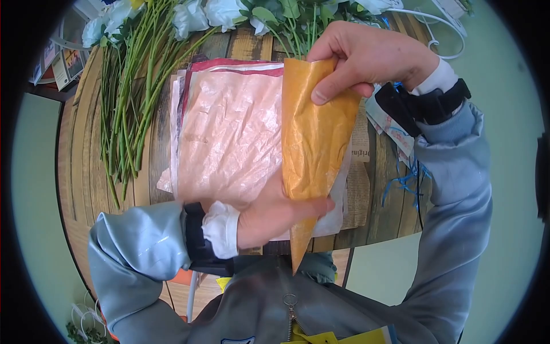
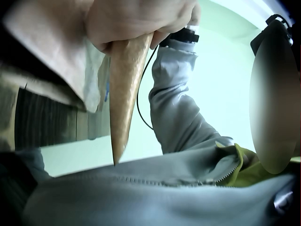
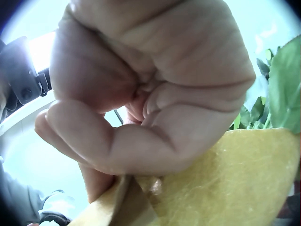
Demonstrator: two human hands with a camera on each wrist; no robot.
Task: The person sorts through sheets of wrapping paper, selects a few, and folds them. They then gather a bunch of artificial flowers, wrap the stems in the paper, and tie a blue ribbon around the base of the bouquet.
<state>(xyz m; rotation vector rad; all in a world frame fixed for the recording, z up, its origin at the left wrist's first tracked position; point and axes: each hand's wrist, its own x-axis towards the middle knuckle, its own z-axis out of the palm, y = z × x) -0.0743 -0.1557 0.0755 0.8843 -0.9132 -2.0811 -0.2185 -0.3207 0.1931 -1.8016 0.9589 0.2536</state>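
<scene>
A yellow-orange sheet of wrapping paper (image 1: 312, 143), rolled into a pointed cone, stands tip down over the table's near edge. My right hand (image 1: 372, 57) pinches the cone's wide upper rim, its thumb on the front face. In the right wrist view the curled fingers (image 3: 141, 141) hold the paper's edge. Lower down, my left hand (image 1: 278, 212) grips the narrow part. The left wrist view has the cone's tip (image 2: 123, 108) poking out below that hand. Under the cone lies a stack of pale pink wrapping paper (image 1: 229, 132).
A bundle of green stems (image 1: 134, 109) lies on the left of the wooden table (image 1: 86, 132). Pale blue artificial flowers (image 1: 192, 17) line the far side. Newsprint paper (image 1: 356, 195) and blue ribbon (image 1: 404, 183) lie to the right.
</scene>
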